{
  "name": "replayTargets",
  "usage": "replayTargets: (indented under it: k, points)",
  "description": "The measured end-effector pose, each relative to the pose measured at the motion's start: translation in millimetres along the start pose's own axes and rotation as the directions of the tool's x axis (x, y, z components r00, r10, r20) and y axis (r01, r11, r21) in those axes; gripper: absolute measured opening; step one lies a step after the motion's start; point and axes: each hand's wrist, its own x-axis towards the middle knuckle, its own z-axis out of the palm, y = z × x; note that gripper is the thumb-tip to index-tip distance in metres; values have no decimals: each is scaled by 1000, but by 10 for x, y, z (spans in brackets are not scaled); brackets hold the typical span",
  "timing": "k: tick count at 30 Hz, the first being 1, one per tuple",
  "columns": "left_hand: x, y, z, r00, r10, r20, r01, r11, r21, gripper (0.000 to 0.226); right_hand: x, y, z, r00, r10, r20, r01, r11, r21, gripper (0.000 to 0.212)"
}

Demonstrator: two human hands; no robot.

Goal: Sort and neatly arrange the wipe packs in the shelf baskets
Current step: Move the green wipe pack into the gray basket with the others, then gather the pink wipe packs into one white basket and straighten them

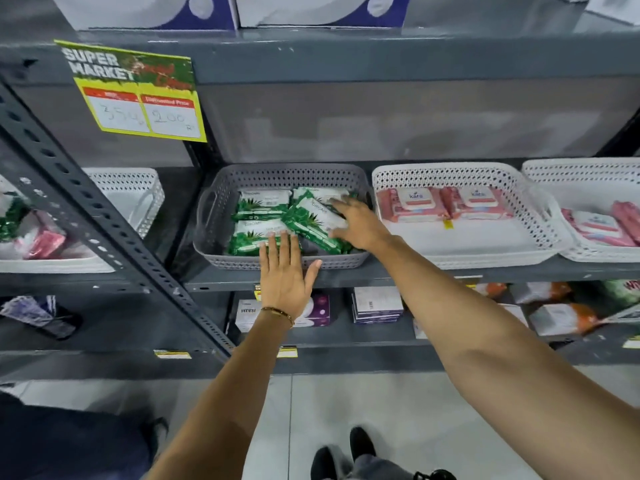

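A grey perforated basket (pixel 221 209) on the middle shelf holds several green wipe packs (pixel 261 204). One green pack (pixel 313 220) lies tilted across the others. My right hand (pixel 358 225) rests on that tilted pack with fingers spread over it. My left hand (pixel 285 271) is flat and open at the basket's front rim, fingertips touching the front green pack (pixel 247 239). To the right, a white basket (pixel 460 251) holds two pink wipe packs (pixel 412 204) side by side at the back.
A second white basket (pixel 588 174) with pink packs stands at the far right. Left of the slotted steel upright (pixel 104 223), another white basket (pixel 138 192) holds mixed green and pink packs. Boxes fill the lower shelf. A yellow price sign (pixel 138 95) hangs above.
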Motion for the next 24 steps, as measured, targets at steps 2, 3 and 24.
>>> replayTargets:
  k: [2,3,24]
  points:
    - [12,134,14,999,33,-1,-33,999,4,85,-47,88,-135,994,19,-108,-15,999,36,63]
    - [15,205,23,998,59,-3,-59,998,4,84,-71,136,-191,984,28,-179,-20,999,48,58]
    - [222,3156,592,969,246,14,-245,969,-42,86,-1621,2956,-1625,766,377,-521,-387,917,94,44]
